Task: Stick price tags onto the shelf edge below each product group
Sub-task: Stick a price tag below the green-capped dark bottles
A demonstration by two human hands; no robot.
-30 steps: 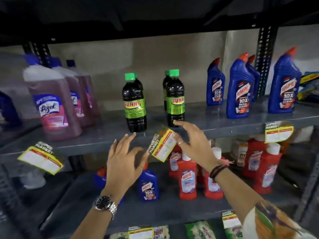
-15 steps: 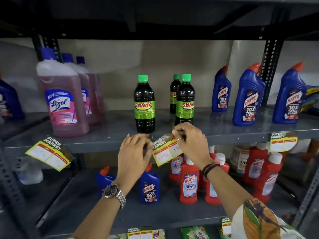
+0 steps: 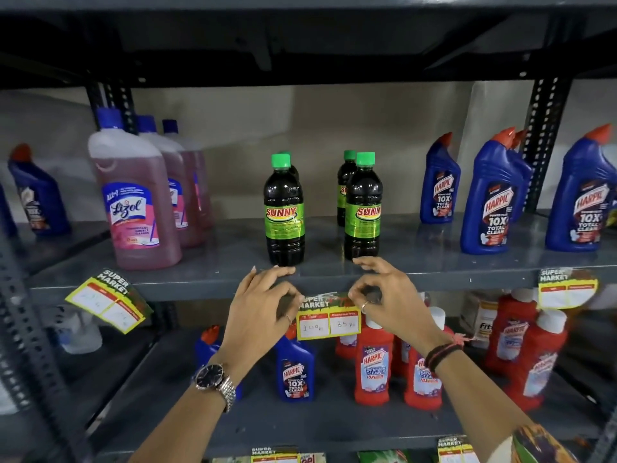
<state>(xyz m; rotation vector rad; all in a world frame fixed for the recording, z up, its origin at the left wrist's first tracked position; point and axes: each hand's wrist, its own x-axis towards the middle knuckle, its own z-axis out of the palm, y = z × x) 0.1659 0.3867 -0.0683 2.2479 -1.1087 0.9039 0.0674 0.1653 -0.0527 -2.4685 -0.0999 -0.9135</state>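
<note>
Two hands, left (image 3: 263, 305) and right (image 3: 390, 295), grip a price tag (image 3: 329, 317) against the grey shelf edge (image 3: 187, 289).

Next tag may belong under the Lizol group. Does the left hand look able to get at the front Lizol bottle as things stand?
Probably yes. The left hand is at the shelf edge, and the front Lizol bottle stands up and to its left, with bare shelf between and nothing in front of it.

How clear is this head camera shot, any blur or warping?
Head view: centre sharp, the price tag and Sunny bottles readable; edges smeared and bowed by the wide lens, the left tag soft; the upper shelf underside in deep shadow.
</note>
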